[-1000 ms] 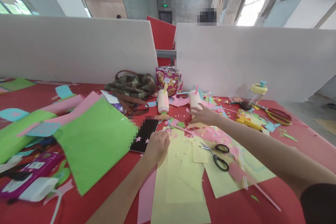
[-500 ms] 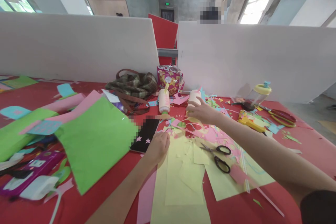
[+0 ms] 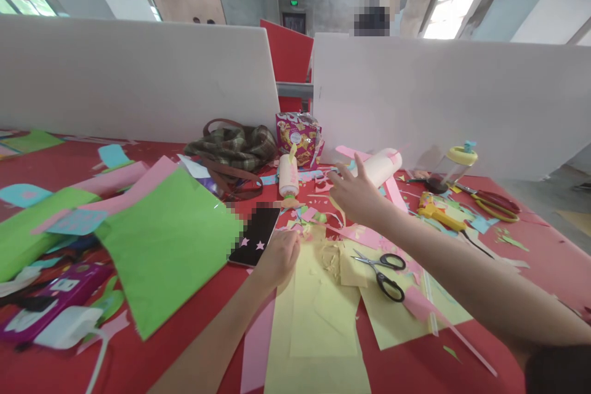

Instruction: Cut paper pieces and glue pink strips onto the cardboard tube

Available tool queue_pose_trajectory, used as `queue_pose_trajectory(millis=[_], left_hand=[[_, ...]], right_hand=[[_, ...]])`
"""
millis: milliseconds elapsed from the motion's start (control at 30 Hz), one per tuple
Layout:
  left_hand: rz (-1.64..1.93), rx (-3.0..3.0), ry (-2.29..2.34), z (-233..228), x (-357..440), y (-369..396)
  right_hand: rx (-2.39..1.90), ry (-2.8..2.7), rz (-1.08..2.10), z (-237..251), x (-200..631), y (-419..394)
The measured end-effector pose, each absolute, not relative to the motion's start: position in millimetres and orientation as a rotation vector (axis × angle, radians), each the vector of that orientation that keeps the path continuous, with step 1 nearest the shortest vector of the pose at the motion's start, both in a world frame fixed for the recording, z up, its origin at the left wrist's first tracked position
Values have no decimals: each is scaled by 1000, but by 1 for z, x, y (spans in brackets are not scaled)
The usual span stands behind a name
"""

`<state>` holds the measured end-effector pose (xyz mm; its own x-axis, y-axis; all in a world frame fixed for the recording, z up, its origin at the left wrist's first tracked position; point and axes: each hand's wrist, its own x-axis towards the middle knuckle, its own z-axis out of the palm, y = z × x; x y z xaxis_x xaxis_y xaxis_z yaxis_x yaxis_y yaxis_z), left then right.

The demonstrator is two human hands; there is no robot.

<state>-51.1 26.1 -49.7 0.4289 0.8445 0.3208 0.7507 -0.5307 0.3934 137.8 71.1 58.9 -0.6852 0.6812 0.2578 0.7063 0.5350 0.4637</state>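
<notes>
— Since a moment ago, the pale tube (image 3: pixel 381 166) is tipping over near the divider, and the right hand (image 3: pixel 353 192) is spreading open just beside it.
— Is it gripping?
— Probably not; fingers are splayed.
— And the left hand (image 3: pixel 278 257)?
— Curled, pressing the yellow paper (image 3: pixel 318 320) beside the phone (image 3: pixel 255 236). Steadying the tube calls for a gentle wrap.

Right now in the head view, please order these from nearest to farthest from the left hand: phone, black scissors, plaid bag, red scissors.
From the left hand:
1. Phone, just left of it.
2. Black scissors, to its right.
3. Plaid bag, behind, by the partition.
4. Red scissors, far right.
</notes>
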Motion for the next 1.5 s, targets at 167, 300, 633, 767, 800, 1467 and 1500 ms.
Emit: queue_pose_trajectory(millis=[167, 300, 633, 767, 800, 1467, 1500], left_hand=[[776, 2485, 1415, -51, -50, 26], [783, 2502, 1398, -54, -50, 28], [801, 2490, 1416, -59, -51, 28], [777, 2492, 1395, -60, -52, 29], [771, 2489, 1393, -60, -52, 29], [701, 2437, 1412, -54, -48, 27], [701, 2437, 1417, -55, -47, 26]], right_hand=[[-1418, -2791, -732, 41, 123, 77], [-1562, -2782, -613, 24, 109, 91], [-1676, -2648, -496, -2, 83, 110], [-1589, -2630, -487, -3, 86, 94], [-1571, -2623, -491, -2, 89, 88], [-2628, -1722, -360, -38, 340, 38], [-2648, -1697, -338, -42, 348, 37]])
